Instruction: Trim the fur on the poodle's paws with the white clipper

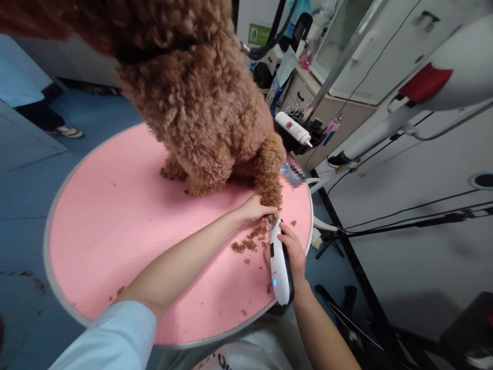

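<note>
A curly brown dog point(208, 103) with a dark collar stands on a round pink table point(108, 221). My left hand point(254, 208) is closed around the lower part of one of its legs, near the paw. In my right hand point(293, 252) is a white and black hair clipper point(280, 264) with a lit blue light. The clipper's head points at the paw, close to my left fingers; whether the blade touches the fur I cannot tell. Clumps of cut brown fur point(248, 242) lie beside the paw on the table.
A holder with scissors and a white bottle point(293, 129) stands by the table's far right edge. To the right are a white jointed arm point(370, 128), cables and a wall. A cabinet point(304, 92) is behind. Another person's leg and shoe point(67, 132) show at left.
</note>
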Demonstrator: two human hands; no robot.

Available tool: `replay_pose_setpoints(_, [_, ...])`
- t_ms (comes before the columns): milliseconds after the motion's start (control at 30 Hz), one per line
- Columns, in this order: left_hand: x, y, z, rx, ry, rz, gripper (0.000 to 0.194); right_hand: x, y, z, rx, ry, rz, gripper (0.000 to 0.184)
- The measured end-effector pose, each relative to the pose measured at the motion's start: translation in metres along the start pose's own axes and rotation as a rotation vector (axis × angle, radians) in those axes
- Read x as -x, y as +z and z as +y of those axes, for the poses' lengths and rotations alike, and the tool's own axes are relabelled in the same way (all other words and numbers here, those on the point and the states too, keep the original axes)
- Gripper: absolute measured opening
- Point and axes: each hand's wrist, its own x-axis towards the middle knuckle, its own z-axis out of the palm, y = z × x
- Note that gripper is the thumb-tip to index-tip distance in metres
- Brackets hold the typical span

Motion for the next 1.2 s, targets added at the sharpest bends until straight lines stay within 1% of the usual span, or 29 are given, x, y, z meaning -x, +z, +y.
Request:
replay_pose_setpoints(133, [-0.001,-0.001,-0.002,-0.005,-0.011,0.014,0.013,-0.004,0.006,-0.007,-0.019,-0.039,0.067,0.034])
replay_pose_setpoints(233, [-0.001,-0.002,0.000,-0.013,-0.029,0.019,0.014,-0.015,0.003,-0.014,-0.085,0.006,0.050,0.039])
replay_pose_setpoints(267, [0.000,-0.002,0.002,-0.019,-0.031,0.013,0.013,-0.019,0.000,-0.015,-0.108,0.026,0.017,0.040])
replay_pose_setpoints(367, [0.002,-0.003,0.006,-0.034,-0.020,-0.008,0.012,-0.035,-0.014,-0.014,-0.167,0.057,-0.136,0.040])
replay_pose_setpoints(533, [0.003,-0.006,0.009,-0.032,-0.055,-0.084,0.012,-0.062,-0.039,0.001,-0.331,0.118,-0.316,0.038])
replay_pose_setpoints(633, [0.000,-0.009,0.005,0.026,-0.039,-0.093,0.015,-0.071,-0.045,0.010,-0.434,0.171,-0.438,0.044])
replay_pose_setpoints(700, [-0.003,-0.010,0.002,0.069,-0.021,-0.098,0.014,-0.069,-0.043,0.010,-0.451,0.171,-0.474,0.045])
replay_pose_setpoints(733, [-0.004,-0.011,0.001,0.080,-0.019,-0.101,0.013,-0.065,-0.040,0.007,-0.428,0.154,-0.447,0.042])
replay_pose_setpoints(767, [-0.005,-0.011,0.000,0.084,-0.022,-0.102,0.011,-0.060,-0.036,0.004,-0.386,0.125,-0.375,0.038])
replay_pose_setpoints(867, [-0.006,-0.012,-0.001,0.070,-0.028,-0.085,0.011,-0.042,-0.019,-0.011,-0.191,0.005,-0.049,0.033])
replay_pose_setpoints(933, [-0.005,-0.012,0.000,0.060,-0.021,-0.067,0.013,-0.033,-0.008,-0.020,-0.078,-0.077,0.079,0.035])
replay_pose_setpoints(1000, [-0.003,-0.010,0.002,0.054,-0.033,-0.059,0.013,-0.028,0.000,-0.025,-0.008,-0.123,0.127,0.038])
replay_pose_setpoints(1067, [-0.001,-0.008,0.004,0.051,-0.053,-0.050,0.015,-0.027,0.004,-0.026,0.031,-0.130,0.146,0.040])
replay_pose_setpoints(1200, [0.001,-0.003,0.004,0.090,-0.049,-0.040,0.017,-0.027,0.003,-0.025,0.039,-0.109,0.103,0.042])
